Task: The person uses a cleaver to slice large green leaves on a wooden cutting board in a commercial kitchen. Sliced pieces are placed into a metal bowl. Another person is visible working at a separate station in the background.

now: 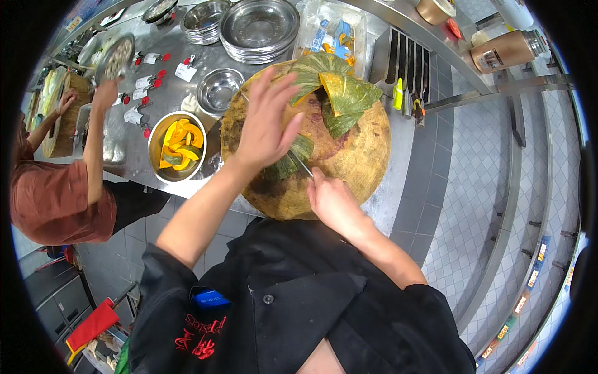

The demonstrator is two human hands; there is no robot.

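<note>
My right hand [334, 198] grips the handle of a knife [301, 164] low over a round wooden chopping block [369, 154]. The blade runs up and left, partly hidden beneath my left hand [268, 124], which is blurred and raised with fingers apart, holding nothing. Below the blade lies a green-skinned pumpkin piece [282, 168], partly covered by that hand; whether it is cut through cannot be seen. Larger pumpkin wedges [352, 93] with orange flesh rest at the block's far side. On the left, a steel bowl [181, 176] holds several cut pumpkin slices [182, 140].
An empty steel bowl [220, 91] and stacked steel dishes [259, 28] stand behind the block. Scraps fill a clear plastic tub [359, 28]. A slotted knife rack [397, 65] is at the right edge. To the left, a co-worker [60, 201] holds a dish [114, 58].
</note>
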